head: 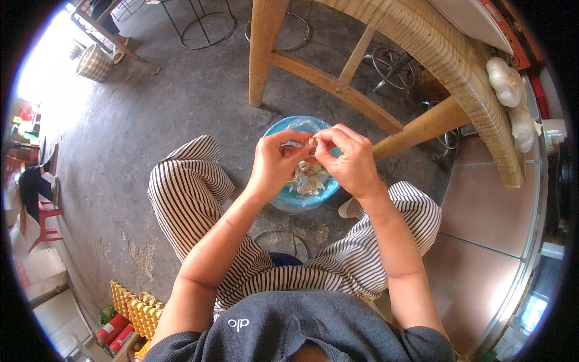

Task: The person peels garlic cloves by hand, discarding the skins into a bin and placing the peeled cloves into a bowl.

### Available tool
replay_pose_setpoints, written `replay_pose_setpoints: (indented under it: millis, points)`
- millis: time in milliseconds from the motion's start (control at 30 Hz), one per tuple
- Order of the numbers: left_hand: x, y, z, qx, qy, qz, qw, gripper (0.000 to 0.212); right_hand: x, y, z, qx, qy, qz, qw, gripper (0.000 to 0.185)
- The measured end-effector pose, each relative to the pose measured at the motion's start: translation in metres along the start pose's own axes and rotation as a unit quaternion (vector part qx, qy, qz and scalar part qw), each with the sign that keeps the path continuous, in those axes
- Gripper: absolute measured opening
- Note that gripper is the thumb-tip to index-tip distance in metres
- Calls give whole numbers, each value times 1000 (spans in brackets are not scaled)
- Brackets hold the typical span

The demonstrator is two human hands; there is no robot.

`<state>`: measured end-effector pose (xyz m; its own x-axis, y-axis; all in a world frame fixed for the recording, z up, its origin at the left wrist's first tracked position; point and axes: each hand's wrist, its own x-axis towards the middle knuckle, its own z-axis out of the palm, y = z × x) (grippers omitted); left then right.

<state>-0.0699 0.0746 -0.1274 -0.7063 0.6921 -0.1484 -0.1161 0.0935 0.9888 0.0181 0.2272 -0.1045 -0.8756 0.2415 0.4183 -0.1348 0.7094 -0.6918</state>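
Note:
Between my two hands is a small pale piece, apparently a garlic clove (pixel 312 141), partly covered by fingertips. My left hand (pixel 277 156) pinches it from one side with thumb and forefinger. From the other side, the thumb and fingers of my right hand (pixel 347 158) close on it. Both hands are above a round blue basin (pixel 281 202) on the floor, lined with clear plastic. Papery garlic skins (pixel 310 184) and pale bits lie inside the basin, partly hidden beneath my hands.
A wooden table (pixel 407 34) with thick legs stands ahead and to the right, bagged garlic bulbs (pixel 503 83) on its edge. Metal stools (pixel 206 29) are at the far side. Egg trays (pixel 142 314) sit at lower left. Another person's leg (pixel 34 190) shows by a red stool (pixel 45 226).

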Motion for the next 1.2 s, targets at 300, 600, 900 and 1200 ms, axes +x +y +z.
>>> replay_pose_setpoints:
  millis: [300,600,900,1200]
  points:
    - [9,-7,-10,-301,-8,-31,953,24,2,9,5,322,169,186,913,11]
    - [8,-9,-15,-378,-9,-93,921,23,-12,19,16,29,-77,99,992,11]
    - [4,-7,-2,-251,1,-69,966,17,-7,-2,10,-75,-63,61,993,14]
    - [4,-6,-6,-340,-49,-97,934,13,-7,-6,7,72,-34,73,994,21]
